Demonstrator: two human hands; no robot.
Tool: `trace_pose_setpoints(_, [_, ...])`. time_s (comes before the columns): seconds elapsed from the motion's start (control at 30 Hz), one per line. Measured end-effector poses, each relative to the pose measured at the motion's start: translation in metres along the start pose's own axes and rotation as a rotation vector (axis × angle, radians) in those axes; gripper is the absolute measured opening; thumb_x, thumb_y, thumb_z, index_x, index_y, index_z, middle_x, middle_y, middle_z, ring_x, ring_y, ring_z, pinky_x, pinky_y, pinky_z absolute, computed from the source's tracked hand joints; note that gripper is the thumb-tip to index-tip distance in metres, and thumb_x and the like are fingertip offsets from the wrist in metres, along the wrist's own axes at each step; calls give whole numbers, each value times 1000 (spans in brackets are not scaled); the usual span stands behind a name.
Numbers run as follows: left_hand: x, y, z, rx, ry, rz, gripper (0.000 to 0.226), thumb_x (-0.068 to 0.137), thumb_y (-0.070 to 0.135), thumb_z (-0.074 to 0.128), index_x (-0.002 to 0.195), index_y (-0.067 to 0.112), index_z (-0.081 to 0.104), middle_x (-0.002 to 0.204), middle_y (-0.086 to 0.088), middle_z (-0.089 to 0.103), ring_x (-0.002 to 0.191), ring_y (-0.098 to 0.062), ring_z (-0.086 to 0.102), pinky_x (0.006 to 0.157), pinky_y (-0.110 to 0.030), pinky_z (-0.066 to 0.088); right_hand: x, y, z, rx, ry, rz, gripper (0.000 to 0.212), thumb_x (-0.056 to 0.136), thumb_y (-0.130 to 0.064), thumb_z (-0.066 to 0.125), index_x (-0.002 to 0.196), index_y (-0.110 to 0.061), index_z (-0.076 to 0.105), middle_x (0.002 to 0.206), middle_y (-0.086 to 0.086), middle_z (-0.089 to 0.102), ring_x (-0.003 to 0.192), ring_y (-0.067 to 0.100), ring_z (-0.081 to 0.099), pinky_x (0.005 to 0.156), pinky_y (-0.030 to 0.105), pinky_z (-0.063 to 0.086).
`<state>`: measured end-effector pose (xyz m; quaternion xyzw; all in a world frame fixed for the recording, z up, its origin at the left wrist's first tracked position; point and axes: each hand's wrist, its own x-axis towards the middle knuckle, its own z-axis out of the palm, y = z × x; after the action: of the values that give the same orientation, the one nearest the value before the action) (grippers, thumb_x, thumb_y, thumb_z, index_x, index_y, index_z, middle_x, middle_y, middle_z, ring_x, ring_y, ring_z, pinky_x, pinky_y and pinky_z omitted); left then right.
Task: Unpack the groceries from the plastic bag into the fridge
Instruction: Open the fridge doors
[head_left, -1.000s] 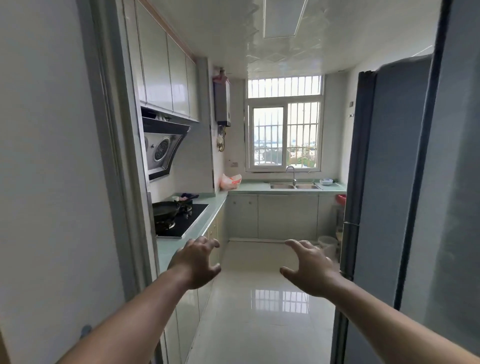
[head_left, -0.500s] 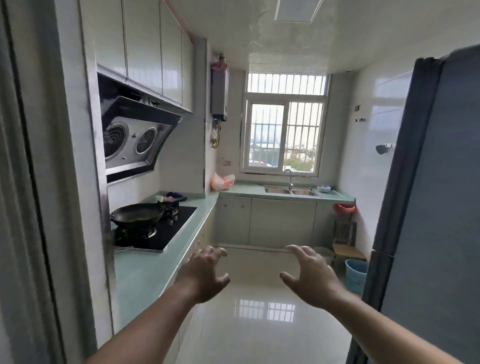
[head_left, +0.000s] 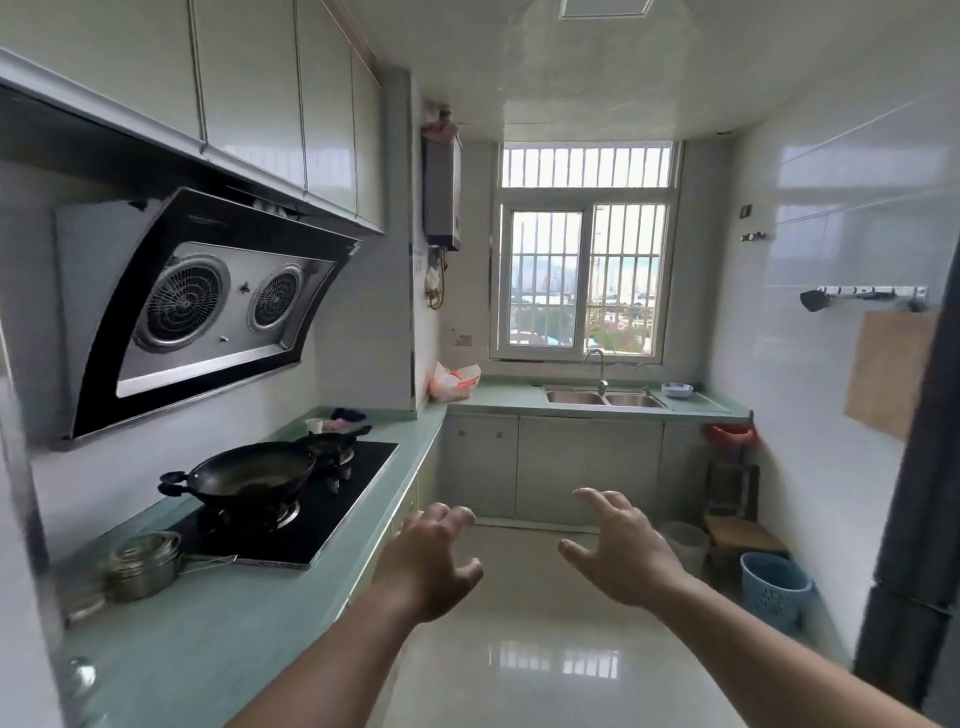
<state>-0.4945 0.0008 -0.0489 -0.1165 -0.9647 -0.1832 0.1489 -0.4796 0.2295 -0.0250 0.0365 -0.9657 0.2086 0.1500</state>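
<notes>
A pink and orange plastic bag (head_left: 453, 383) sits on the far corner of the green counter (head_left: 218, 629), left of the window. The dark grey fridge (head_left: 919, 519) fills the right edge of the view, its doors closed. My left hand (head_left: 431, 558) and my right hand (head_left: 621, 551) are held out in front of me over the floor, fingers spread and curled, both holding nothing. The bag is far beyond both hands.
A black wok (head_left: 249, 475) stands on the black hob (head_left: 306, 506), with steel pots (head_left: 145, 564) nearer me. The double sink (head_left: 602, 397) lies under the window. A blue bin (head_left: 774, 587), a white bucket (head_left: 685, 543) and a stool (head_left: 743, 535) crowd the floor by the right wall.
I have moved forward through the doorway into the kitchen. The door frame has left the view, the hob and counter are closer, and the fridge has slid to the right edge. Both hands stay open.
</notes>
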Motion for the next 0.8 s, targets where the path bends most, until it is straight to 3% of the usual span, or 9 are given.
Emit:
trace_pose_setpoints(0.23, [123, -6, 60, 2, -15, -102, 47, 86, 44, 55, 131, 34, 46, 127, 9, 50, 119, -13, 44, 97, -29, 42, 139, 59, 38, 29, -36, -87, 66, 82, -53, 58, 141, -35, 33, 142, -9, 39, 129, 18, 42, 99, 35, 42])
trace_pose_setpoints(0.47, [248, -16, 94, 64, -51, -124, 50, 86, 45, 54, 134, 33, 45, 136, 8, 46, 126, -16, 41, 102, -32, 40, 261, 110, 61, 42, -76, -86, 63, 82, -54, 57, 138, -37, 35, 139, -7, 40, 126, 18, 43, 97, 35, 44])
trace_pose_setpoints(0.8, [419, -86, 170, -7, -52, -108, 49, 88, 45, 53, 134, 34, 43, 137, 12, 43, 127, -13, 39, 99, -29, 38, 426, 141, 136, 22, -87, -96, 59, 84, -51, 57, 137, -38, 35, 138, -12, 38, 125, 15, 42, 95, 31, 44])
